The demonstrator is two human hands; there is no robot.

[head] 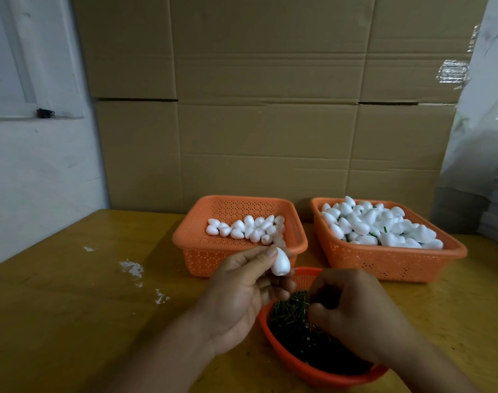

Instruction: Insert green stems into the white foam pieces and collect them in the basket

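A: Cardboard wall behind, yellow worktop (71,279). Item: stem bowl (321,375), landmark. Hands?

B: Left hand (242,290) pinches one foam piece (281,261) just above the bowl's far rim. Right hand (352,310), fingers curled, digs among the green stems (290,307); whether it holds one, cannot tell.

A: Advice?

B: Lift one stem only. Finished basket (395,265) lies beyond the bowl, right.

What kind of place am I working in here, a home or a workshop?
Probably a small workshop or packing room. Big cardboard boxes are stacked behind the wooden table, and orange baskets hold piles of white foam pieces, which suggests bulk hand assembly.
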